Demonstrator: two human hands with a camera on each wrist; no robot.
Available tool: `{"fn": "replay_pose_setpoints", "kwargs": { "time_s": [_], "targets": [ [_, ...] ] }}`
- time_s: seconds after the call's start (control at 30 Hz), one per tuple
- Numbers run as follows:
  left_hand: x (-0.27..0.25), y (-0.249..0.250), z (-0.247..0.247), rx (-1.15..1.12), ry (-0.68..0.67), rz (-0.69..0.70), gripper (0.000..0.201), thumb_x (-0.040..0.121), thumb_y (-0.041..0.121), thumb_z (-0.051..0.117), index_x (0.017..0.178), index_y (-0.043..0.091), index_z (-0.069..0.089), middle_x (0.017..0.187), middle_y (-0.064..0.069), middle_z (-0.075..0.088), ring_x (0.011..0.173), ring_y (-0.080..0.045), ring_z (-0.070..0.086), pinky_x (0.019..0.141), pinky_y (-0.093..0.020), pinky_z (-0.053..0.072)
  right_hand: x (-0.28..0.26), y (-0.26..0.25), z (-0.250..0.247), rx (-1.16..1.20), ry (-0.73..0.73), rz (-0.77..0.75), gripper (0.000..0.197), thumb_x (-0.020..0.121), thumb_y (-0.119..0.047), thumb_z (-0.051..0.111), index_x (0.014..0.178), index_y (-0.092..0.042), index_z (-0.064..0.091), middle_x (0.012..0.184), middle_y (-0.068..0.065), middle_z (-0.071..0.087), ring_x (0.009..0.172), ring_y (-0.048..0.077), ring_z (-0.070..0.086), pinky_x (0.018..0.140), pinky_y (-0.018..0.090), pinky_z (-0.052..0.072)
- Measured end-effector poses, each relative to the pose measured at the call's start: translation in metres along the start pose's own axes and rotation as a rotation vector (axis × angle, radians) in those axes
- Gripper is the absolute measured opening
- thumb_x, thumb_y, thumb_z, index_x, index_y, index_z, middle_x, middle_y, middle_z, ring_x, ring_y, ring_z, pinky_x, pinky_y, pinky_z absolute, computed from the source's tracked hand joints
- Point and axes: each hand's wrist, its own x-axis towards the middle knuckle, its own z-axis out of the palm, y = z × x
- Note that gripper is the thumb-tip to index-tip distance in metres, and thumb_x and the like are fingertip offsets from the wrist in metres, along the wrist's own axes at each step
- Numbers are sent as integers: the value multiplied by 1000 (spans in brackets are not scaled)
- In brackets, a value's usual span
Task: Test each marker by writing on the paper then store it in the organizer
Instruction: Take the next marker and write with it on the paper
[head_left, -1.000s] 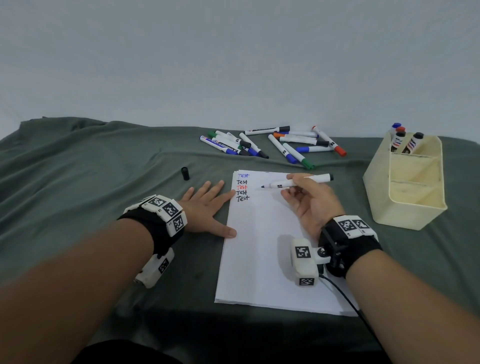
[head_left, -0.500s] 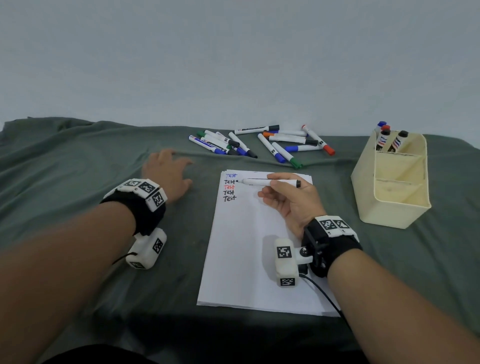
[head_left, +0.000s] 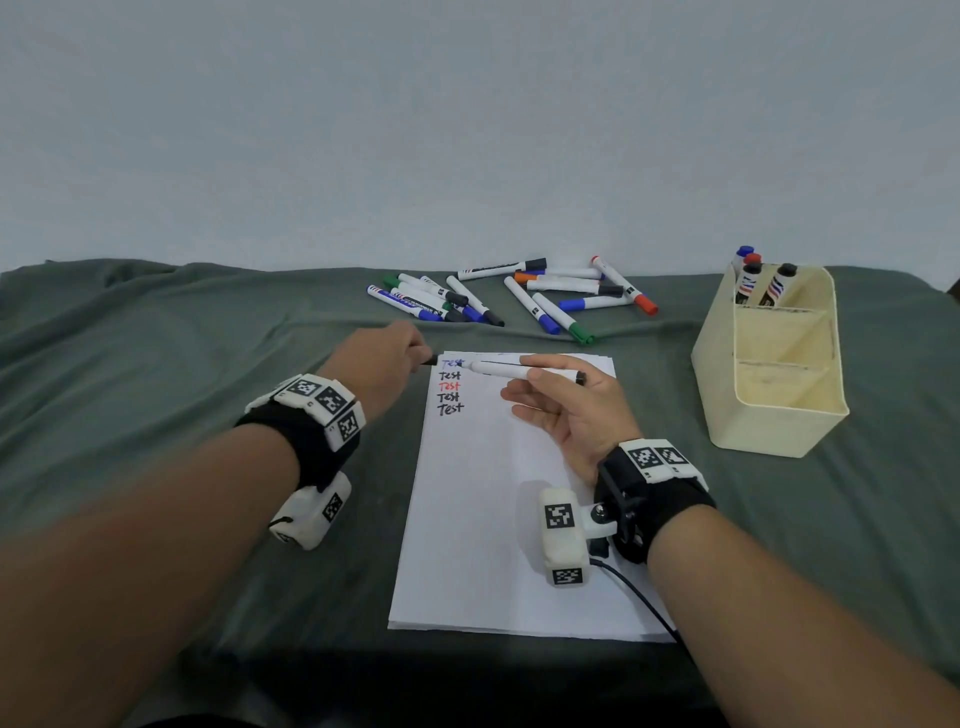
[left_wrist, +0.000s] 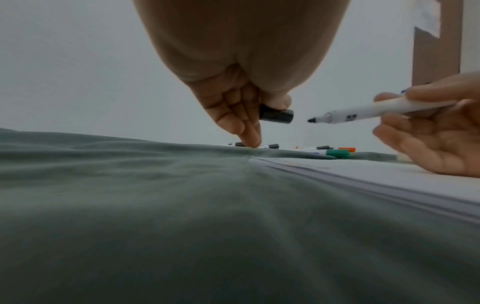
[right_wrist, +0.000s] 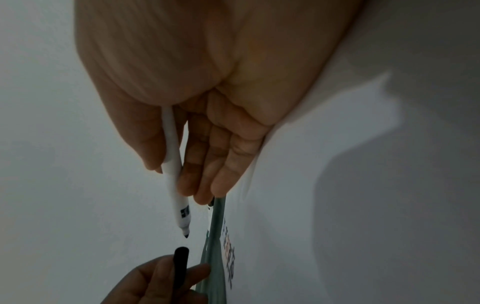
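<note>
Black cap (left_wrist: 276, 116) is now pinched in your left hand (head_left: 382, 358), lifted off the cloth (head_left: 156, 364) where it was standing a second ago, when that hand lay flat by the paper (head_left: 509, 493). It sits just short of the marker (left_wrist: 376, 110) tip, open end facing it, not yet touching. Your right hand (head_left: 566, 410) has the marker clamped between thumb and fingers, held level above the top of the paper, tip pointing left. So my guess is the writing bit for this one is done and you're at the capping step, with storing next.

Five "Test" lines are on the sheet: blue, black, red, black, black.

Organizer (head_left: 779, 410) is off to the right, well apart from the paper. Four markers stand in its far compartment; the two nearer ones look empty. A loose pile (head_left: 514, 299) of capped markers lies behind the paper.
</note>
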Motion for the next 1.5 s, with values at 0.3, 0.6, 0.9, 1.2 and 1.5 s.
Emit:
{"fn": "replay_pose_setpoints", "kwargs": {
  "time_s": [0.3, 0.6, 0.9, 1.2, 1.5],
  "targets": [
    [-3, 19, 9, -90, -49, 90, 12, 101, 27, 48, 99, 21, 58, 74, 13, 64, 65, 3, 57, 54, -13, 36, -2, -2, 1, -10, -30, 3, 15, 92, -3, 69, 96, -13, 80, 97, 27, 75, 92, 37, 75, 75, 35, 60],
    [-3, 23, 21, -71, -83, 169, 13, 102, 20, 42, 96, 23, 53, 79, 8, 69, 64, -8, 55, 52, -14, 36, -2, -2, 2, -9, -26, -5, 13, 91, -4, 72, 92, -14, 80, 95, 27, 74, 88, 36, 75, 75, 34, 60],
    [-2, 21, 21, -58, -40, 178, 12, 102, 18, 41, 96, 21, 52, 74, 8, 63, 59, -4, 48, 51, -10, 35, -1, 0, 4, -33, -33, -5, 13, 90, -4, 73, 96, -13, 80, 95, 24, 76, 88, 30, 76, 74, 30, 61],
    [-3, 20, 23, -90, -74, 179, 9, 98, 40, 48, 94, 33, 52, 85, 8, 66, 72, -9, 57, 59, -20, 38, 1, 0, 6, -30, 35, -5, 8, 91, -5, 72, 93, -11, 77, 84, 21, 74, 77, 28, 73, 67, 30, 59],
    [-2, 0, 44, 400, -494, 52, 119, 66, 94, 38, 153, 34, -16, 162, 2, -24, 150, -23, -17, 120, -54, -1, 3, -3, 5, 32, 199, -3, 12, 93, -3, 69, 97, -11, 61, 71, 12, 67, 66, 22, 65, 57, 29, 56]
  ]
}}
